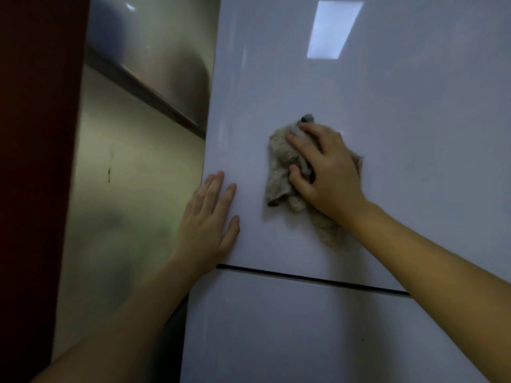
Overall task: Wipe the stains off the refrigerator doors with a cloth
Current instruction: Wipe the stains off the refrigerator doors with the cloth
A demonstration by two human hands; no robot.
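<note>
- Right hand [329,172] grips the bunched cloth [279,161] against the door [414,120]; loose folds may smear instead of clean.
- Left hand [207,219], flat and empty, may leave fingerprints there.

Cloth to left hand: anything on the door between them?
Nothing. In the head view, only a bare glossy strip of the upper door separates the left hand, flat on it, from the cloth under the right hand.

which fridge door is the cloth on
The upper door, above the dark seam: the right hand holds the cloth against it. The lower door has none.
</note>
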